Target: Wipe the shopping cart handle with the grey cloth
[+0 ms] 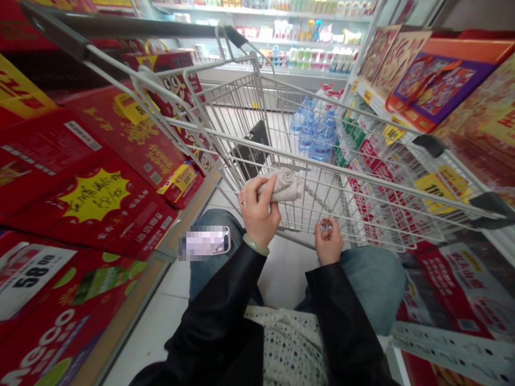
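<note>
My left hand (259,212), with a ring and a pale green bangle, is closed round a crumpled whitish cloth (284,185). The cloth lies against the near side of a wire shopping cart (322,166), just below its upper rail. Lower and to the right, my right hand (329,241) is beside the cart's lower wires. Its fingers are loosely curled with the thumb a little apart, and nothing shows in them. A phone (219,239) rests on my left knee, its screen blurred out.
Red cartons (100,187) with price signs are stacked at left. Packaged goods (374,177) line the right side. Beyond the cart, large water bottles (317,131) stand on the floor before a lit refrigerated shelf (298,43). A dark panel (253,150) is fixed in the cart.
</note>
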The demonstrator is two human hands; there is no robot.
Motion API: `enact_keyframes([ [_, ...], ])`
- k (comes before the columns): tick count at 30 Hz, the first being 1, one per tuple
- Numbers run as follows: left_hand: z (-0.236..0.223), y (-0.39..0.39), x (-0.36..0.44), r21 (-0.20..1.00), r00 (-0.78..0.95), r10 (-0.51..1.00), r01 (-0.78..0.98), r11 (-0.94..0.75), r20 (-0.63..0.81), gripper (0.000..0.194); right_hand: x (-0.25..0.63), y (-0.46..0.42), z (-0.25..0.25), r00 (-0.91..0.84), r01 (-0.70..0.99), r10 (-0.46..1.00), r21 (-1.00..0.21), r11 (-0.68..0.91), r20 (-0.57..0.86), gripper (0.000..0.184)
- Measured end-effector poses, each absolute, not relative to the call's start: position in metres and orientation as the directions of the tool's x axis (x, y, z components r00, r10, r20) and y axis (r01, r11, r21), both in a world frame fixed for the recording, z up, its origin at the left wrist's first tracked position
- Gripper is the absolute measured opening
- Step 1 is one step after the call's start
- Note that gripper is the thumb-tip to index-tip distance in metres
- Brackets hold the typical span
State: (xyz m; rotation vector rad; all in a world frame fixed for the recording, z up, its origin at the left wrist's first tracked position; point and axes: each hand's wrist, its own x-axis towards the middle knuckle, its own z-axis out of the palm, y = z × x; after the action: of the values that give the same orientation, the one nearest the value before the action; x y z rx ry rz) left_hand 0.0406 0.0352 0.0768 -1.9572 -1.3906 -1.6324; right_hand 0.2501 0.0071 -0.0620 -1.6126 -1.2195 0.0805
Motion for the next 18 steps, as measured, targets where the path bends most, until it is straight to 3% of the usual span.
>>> enact_keyframes([
  [9,0.023,0.028,0.051,0.343,0.042,0.629,0.808,-0.478,0.776,0.056,0.249,0.006,-0.061,0.474,0.650,0.731,-0.755,0.085,0.491,0.036],
  [18,0.050,0.026,0.055,0.336,0.009,0.570,0.801,-0.496,0.821,0.053,0.251,0.006,-0.062,0.473,0.657,0.727,-0.749,0.085,0.497,0.036],
])
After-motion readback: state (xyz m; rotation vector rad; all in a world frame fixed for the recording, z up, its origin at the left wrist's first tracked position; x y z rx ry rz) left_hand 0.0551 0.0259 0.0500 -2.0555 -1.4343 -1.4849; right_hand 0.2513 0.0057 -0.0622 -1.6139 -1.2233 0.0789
